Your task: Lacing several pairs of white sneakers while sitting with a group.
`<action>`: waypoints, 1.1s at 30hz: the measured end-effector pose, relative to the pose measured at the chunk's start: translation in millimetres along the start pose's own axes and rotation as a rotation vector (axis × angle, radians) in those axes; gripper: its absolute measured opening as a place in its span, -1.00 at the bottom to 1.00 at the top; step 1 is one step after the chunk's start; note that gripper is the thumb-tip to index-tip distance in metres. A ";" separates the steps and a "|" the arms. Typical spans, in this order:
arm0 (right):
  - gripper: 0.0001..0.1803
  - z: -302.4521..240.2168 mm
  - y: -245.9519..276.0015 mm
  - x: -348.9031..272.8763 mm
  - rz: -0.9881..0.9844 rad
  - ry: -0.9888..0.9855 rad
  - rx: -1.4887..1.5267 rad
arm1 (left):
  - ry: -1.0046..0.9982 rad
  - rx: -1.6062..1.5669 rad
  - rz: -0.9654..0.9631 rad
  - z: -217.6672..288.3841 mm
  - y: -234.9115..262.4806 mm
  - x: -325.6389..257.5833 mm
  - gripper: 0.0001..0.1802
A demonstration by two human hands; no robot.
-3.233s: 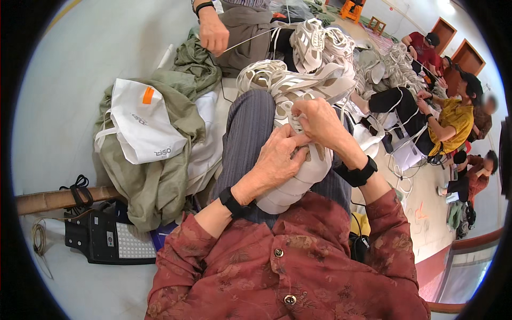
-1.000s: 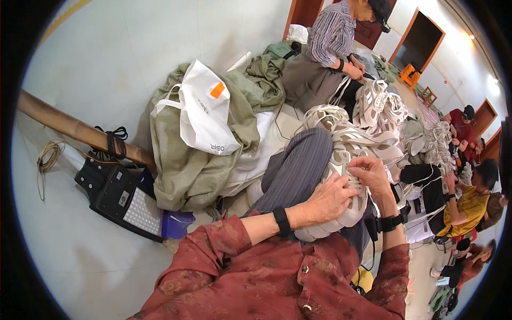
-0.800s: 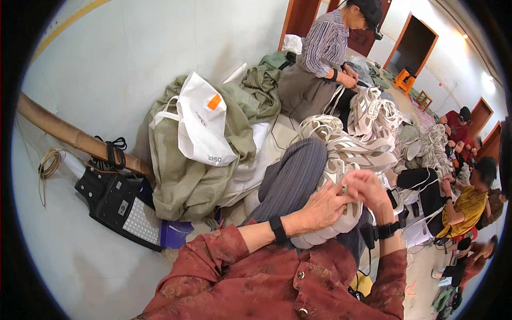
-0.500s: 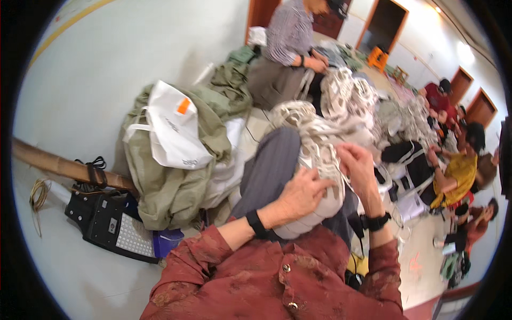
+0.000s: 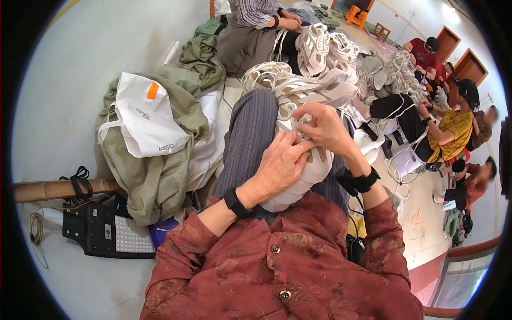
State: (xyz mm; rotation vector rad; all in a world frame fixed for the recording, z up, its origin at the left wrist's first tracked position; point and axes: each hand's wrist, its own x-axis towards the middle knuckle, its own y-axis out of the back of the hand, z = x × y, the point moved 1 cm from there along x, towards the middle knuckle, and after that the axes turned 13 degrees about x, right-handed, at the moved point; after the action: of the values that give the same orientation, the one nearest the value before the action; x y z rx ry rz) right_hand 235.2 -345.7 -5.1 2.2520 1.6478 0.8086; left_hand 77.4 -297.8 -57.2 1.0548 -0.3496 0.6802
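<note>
A pale grey-beige sneaker lies across my lap between my knees, its toe toward my body and its upper partly hidden by my hands. My left hand is closed on the sneaker's upper, its fingers bent together at the lacing. Over the lace holes, my right hand curls its index finger toward the thumb in a pinch. What sits between those fingertips is too small to make out. Just beyond my hands, a heap of similar sneakers with loose white laces is piled up.
On the left, a white bag lies on olive-green cloth. A black device with a pale studded panel lies by the wall. A person in a striped shirt sits ahead; others, one in yellow, sit at right among shoes.
My right hand has moved left and in over the sneaker, now touching or nearly touching my left hand. Earlier the hands were farther apart. The whole view has tilted downward and turned.
</note>
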 end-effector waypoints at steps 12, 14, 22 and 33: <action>-0.85 8.2 -10.0 6.3 0.086 -0.004 -0.030 | 0.014 -0.040 0.015 -6.9 7.4 1.7 -0.69; -0.85 8.7 -9.0 7.5 0.045 0.025 -0.060 | 0.048 -0.111 -0.023 -13.8 6.5 3.0 -0.70; -0.90 -1.7 -7.3 7.0 -0.067 -0.023 -0.141 | 0.228 -0.378 -0.175 -33.9 22.9 8.3 -0.75; -0.92 -117.5 -45.8 -49.4 -0.489 0.166 0.412 | 0.648 -0.908 -0.385 -51.9 25.3 7.3 -0.61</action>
State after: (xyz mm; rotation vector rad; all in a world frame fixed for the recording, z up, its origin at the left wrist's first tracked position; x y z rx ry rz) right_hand 122.4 -391.5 54.1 1.8958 2.4980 0.5805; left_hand 63.3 -241.4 -60.1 0.0005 0.1240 0.4011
